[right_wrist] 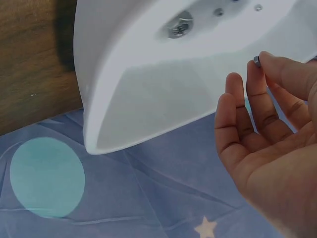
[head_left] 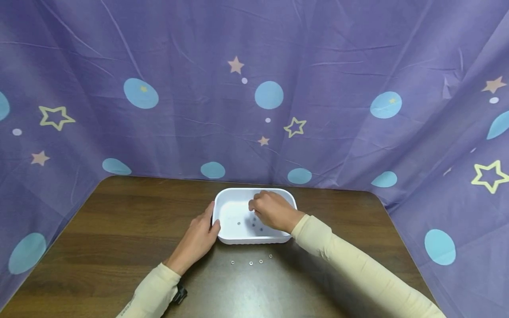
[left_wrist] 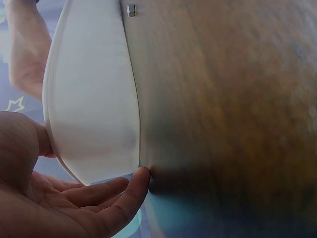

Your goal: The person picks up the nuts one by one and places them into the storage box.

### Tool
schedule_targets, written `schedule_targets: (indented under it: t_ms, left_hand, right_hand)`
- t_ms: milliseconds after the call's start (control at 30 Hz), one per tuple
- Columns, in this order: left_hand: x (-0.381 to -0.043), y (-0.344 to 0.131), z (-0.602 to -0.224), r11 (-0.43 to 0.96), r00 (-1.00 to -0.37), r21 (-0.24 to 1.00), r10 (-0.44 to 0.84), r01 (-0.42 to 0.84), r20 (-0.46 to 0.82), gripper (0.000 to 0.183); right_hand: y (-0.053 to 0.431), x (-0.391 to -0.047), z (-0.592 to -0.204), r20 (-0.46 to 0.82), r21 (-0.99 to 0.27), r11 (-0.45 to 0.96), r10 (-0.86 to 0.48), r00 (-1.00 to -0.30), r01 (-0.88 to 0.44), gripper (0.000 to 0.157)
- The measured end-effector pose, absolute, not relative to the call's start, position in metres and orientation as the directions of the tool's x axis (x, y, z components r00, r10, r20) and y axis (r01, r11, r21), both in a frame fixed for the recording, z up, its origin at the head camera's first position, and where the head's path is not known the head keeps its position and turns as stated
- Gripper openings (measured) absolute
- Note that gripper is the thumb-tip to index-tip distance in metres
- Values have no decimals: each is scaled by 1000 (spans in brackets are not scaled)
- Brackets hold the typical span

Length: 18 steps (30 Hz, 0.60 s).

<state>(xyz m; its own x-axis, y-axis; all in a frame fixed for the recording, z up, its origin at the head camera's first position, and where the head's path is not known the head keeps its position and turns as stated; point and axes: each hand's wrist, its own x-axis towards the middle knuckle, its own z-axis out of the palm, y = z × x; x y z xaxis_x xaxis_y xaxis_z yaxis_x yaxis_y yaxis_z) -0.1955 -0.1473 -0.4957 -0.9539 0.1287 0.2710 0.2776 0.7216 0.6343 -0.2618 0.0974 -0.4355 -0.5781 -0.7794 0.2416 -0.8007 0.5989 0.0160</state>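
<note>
A white tray stands on the wooden table. My left hand holds its left end, the thumb hooked over the rim and the fingers along the outer wall. Above the inside of the tray, my right hand pinches a small metal nut between thumb and index finger, while its other fingers are loosely bent. Several nuts lie on the tray's floor. More nuts are spread on the table in front of the tray, one nut showing in the left wrist view.
The brown wooden table extends to both sides of the tray and in front of it. A purple curtain with stars and blue spots hangs behind the table and along its sides. A dark band sits at the left wrist.
</note>
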Motion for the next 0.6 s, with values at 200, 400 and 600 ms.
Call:
schedule_targets:
  t_ms: [200,400,600]
  left_hand:
    - [-196,-147,-495,727,-956,630,130,273,264,64]
    - [-196,-147,-495,739,-948,609,129,288,291,63]
    - [-196,-148,-495,745,-947,602,127,287,294,63]
  right_hand:
    - [86,-273,-442,179,32,619,-776,-605,-785,19]
    - [77,-279,-449,144,86,605,-794,-591,-792,15]
    - [77,-279,-446,109,88,607,-794,-598,-790,18]
